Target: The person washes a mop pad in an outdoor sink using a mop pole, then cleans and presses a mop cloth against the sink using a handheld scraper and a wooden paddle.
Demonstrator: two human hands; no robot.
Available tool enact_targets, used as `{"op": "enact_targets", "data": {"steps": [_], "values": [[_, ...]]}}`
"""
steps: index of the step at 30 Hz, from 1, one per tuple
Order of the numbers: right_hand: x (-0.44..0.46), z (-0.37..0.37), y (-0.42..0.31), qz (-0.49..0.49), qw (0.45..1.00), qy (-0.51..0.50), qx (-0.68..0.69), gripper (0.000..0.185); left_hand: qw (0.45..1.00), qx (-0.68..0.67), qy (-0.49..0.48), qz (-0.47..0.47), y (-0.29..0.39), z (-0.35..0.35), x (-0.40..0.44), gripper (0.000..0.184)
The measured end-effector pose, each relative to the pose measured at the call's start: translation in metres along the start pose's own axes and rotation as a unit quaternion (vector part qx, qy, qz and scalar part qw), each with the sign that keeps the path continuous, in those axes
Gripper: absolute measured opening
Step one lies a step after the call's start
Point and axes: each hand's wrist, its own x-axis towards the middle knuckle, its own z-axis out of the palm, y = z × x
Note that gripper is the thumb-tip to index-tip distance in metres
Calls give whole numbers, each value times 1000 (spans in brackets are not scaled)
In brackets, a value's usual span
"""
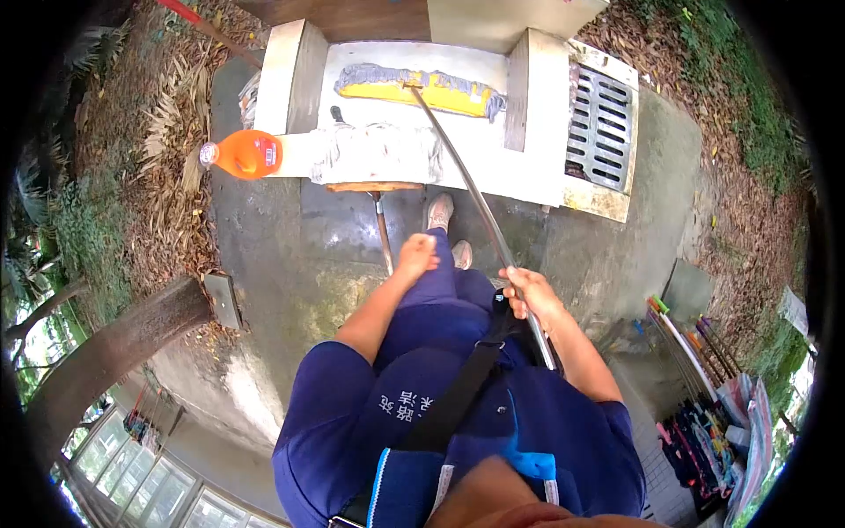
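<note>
My right hand (532, 296) is wrapped around the long metal pole (475, 195) of a flat mop. The mop's head, a yellow plate with grey fringe (422, 91), lies in the white basin at the top. My left hand (417, 257) is closed in a loose fist in front of my thigh, with nothing visible in it. Just left of that hand, a second pole (384, 236) leads down from a mop with a whitish, wet cloth head and brown edge (377, 157), draped over the basin's front ledge. The lower end of this pole is hidden behind my forearm.
An orange bottle (249, 155) lies on the ledge's left end. Right of the basin (537, 172) is a slotted drain grate (602, 128). A tree trunk (123, 352) leans at left. Several mops and poles (704, 431) stand at lower right. The concrete floor (264, 229) looks wet.
</note>
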Motion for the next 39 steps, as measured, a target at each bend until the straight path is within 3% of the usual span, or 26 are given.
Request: {"op": "enact_targets", "data": {"steps": [3,5,10,13,15,16,18,20,21,24,27,28,30,32,34,35,36,38,39], "values": [[8,-15,22,-35,995,48,-83,28,991,63,121,-16,-61,-58,-8,19],[11,-22,33,-75,979,101,-158,23,981,105,157,-43,-109,-97,-12,14],[19,-36,53,-65,967,81,-231,25,972,58,190,-124,-136,-112,-43,8],[15,-28,44,-55,937,144,-314,25,972,60,203,-101,-158,-115,-41,20],[21,-38,47,-49,916,170,-361,26,944,279,174,16,-196,-128,-16,23],[24,-47,48,-47,894,200,-399,27,947,267,178,8,-201,-129,-9,23],[35,-66,52,-37,865,227,-447,27,916,351,165,-103,-204,-127,9,29],[63,-123,81,-108,784,279,-544,28,912,369,149,-104,-193,-128,30,34],[59,-108,69,-86,756,293,-579,29,904,396,124,-103,-194,-128,36,41],[56,-89,48,-109,683,335,-640,34,934,309,148,-102,-200,-127,76,54],[66,-99,48,-46,650,349,-673,36,939,294,152,-87,-176,-133,110,68],[72,-112,53,-87,645,357,-670,35,936,284,181,-102,-176,-134,127,71],[78,-96,38,-32,662,364,-654,37,934,268,213,-108,-184,-138,159,74],[89,-82,30,-26,659,378,-650,37,960,234,117,-104,-192,-145,185,93],[96,-42,25,-290,320,434,-791,39,966,205,108,-116,-177,-149,194,88],[99,-10,10,-323,360,395,-781,36,970,180,97,-134,-172,-149,194,83],[106,1,14,-323,357,396,-782,36,971,177,95,-132,-170,-149,196,83],[126,15,23,-310,629,220,-678,34,978,155,96,-103,-172,-150,197,81],[137,24,29,-246,702,173,-645,33,966,200,128,-102,-180,-147,200,76]]}}
